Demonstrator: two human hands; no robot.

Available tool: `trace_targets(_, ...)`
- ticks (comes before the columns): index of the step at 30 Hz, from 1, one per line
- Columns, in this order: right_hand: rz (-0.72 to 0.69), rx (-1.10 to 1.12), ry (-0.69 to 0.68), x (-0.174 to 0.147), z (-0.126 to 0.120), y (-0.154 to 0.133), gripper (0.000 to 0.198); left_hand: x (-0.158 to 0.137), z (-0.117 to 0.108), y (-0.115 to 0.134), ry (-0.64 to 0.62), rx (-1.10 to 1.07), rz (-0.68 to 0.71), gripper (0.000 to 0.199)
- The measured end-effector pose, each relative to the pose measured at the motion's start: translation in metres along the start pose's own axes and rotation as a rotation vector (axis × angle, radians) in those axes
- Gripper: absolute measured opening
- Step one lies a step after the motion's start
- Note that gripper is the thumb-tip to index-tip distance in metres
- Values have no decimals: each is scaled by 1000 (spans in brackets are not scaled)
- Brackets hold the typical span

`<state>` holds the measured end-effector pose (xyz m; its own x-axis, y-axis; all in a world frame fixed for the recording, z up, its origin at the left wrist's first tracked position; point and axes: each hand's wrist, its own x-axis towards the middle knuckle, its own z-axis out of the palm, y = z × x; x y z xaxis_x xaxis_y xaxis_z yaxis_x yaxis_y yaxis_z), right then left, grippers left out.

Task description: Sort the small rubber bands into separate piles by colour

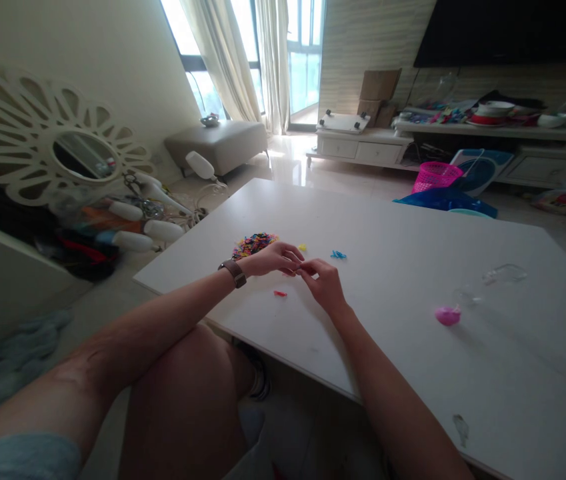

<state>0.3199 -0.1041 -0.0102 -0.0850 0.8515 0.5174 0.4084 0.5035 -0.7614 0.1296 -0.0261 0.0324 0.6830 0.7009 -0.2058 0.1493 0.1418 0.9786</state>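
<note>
My left hand (279, 257), with a brown watch (233, 273) on its wrist, and my right hand (323, 283) meet just above the white table (387, 280). The fingertips of both are pinched together at one spot; whatever is between them is too small to make out. A heap of tiny multicoloured pieces (253, 244) lies behind my left wrist, partly hidden by it. Small separate groups lie around the hands: blue pieces (339, 255), yellow pieces (303, 247) and red pieces (280, 293). Something pinkish shows under my left fingers.
Toward the table's right side lie a pink rounded object (447, 315) and a clear plastic piece (505, 273). Beyond the far edge stands a pink basket (435, 177) near a blue plastic sheet (445, 199). White lamp shades (163, 231) are close to the left edge.
</note>
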Motion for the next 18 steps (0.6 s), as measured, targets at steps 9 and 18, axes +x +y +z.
trace_targets(9,117,47,103,4,-1,-1,12,3,2,3,29,-37,43,42)
trace_targets(18,183,64,127,5,-5,-8,22,3,5,11,54,68,88,44)
